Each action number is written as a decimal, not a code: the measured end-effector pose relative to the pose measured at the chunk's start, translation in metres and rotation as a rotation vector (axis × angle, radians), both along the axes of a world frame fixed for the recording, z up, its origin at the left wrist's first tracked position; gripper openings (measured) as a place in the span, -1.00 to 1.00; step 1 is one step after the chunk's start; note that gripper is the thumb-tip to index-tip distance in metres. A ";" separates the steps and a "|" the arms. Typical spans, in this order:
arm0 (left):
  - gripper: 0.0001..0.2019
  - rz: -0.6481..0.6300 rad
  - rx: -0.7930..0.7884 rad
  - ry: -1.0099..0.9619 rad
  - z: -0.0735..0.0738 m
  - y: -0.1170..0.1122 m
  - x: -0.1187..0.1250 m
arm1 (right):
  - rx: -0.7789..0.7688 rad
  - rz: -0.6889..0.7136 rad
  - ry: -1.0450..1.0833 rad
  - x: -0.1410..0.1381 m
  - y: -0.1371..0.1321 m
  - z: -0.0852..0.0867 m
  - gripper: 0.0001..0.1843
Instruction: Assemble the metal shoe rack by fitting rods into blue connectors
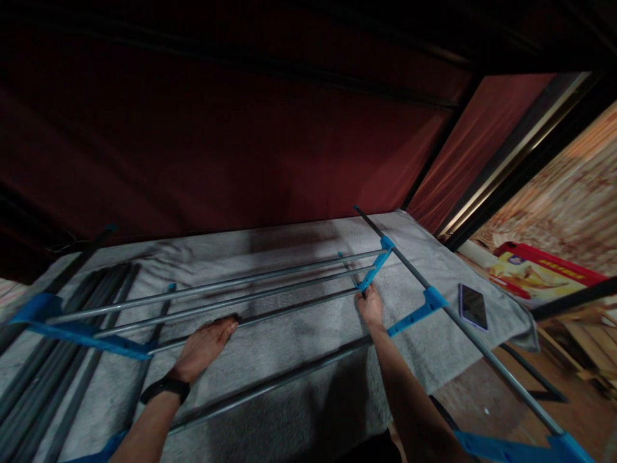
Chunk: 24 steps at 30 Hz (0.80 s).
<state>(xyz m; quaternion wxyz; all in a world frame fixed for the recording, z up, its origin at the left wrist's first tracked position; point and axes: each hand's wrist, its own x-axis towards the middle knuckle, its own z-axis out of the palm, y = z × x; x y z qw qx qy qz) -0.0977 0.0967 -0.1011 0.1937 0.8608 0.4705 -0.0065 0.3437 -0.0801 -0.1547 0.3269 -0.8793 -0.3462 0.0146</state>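
Note:
A rack frame of grey metal tubes and blue plastic brackets stands in front of me. My left hand (pixel 209 342), with a black band on its wrist, is closed over the nearest thin tube (pixel 289 308) of the upper tier. At that tube's right end, my right hand (pixel 370 307) grips it where it meets the blue bracket (pixel 371 273); the fingertips are partly hidden. Two more thin tubes run parallel behind, reaching the left blue bracket (pixel 91 335). Below the hands, a thicker tube (pixel 284 381) crosses toward another blue bracket (pixel 417 317).
Loose grey tubes (pixel 62 360) lie bundled at the left on the grey blanket (pixel 231 247). A phone (pixel 473 306) rests near the blanket's right edge. Beyond it is a red and yellow box (pixel 540 273). Dark red cloth (pixel 270 148) hangs behind, with a dark post at the right.

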 end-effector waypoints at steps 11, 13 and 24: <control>-0.63 -0.074 0.129 -0.176 -0.006 -0.010 0.002 | -0.081 0.001 -0.044 0.000 -0.004 0.007 -0.66; -0.64 -0.094 0.142 -0.180 -0.001 -0.015 0.004 | -0.089 0.017 -0.038 0.000 -0.007 0.008 -0.61; -0.65 -0.081 0.170 -0.174 -0.002 -0.023 0.001 | -0.212 0.003 -0.133 0.016 -0.011 -0.015 -0.50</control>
